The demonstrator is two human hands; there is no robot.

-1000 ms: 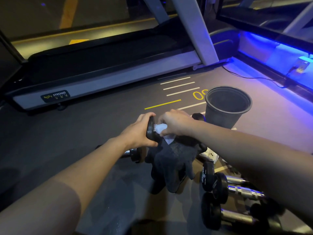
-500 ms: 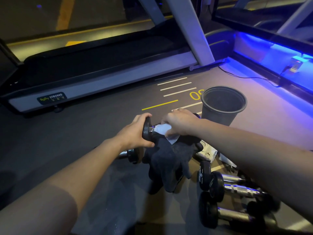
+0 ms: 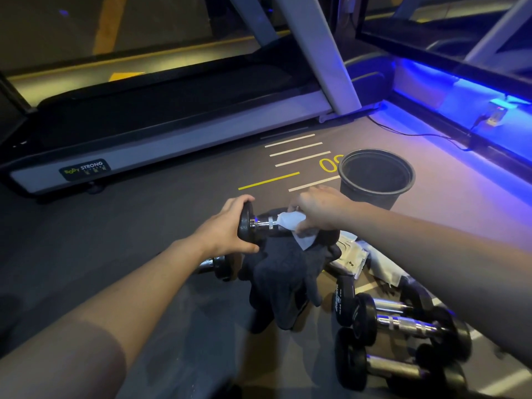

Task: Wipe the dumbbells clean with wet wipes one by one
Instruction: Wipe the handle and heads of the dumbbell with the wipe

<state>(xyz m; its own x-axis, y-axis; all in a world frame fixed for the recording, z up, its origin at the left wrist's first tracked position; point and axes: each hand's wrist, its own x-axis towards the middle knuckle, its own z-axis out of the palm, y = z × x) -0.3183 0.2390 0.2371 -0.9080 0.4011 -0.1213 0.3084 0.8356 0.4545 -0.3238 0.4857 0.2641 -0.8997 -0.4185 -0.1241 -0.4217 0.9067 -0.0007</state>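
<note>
A treadmill [image 3: 161, 122] stood along the far side of the floor [image 3: 115, 226], its grey side rail bearing a "BODY STRONG" label [image 3: 85, 169]. White and yellow lines and a yellow number [image 3: 329, 165] were painted on the floor near it. A black bucket [image 3: 374, 180] stood upright just right of those markings. A black cable [image 3: 414, 134] ran across the floor toward a small device [image 3: 495, 116] at the blue-lit right edge. Dark cloth [image 3: 285, 280] lay bunched mid-floor.

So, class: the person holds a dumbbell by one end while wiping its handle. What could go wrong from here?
The left hand grips only the end plate of the dumbbell; it might slip and drop onto the dumbbells on the floor. The wet wipe could leave the handle slippery.
</note>
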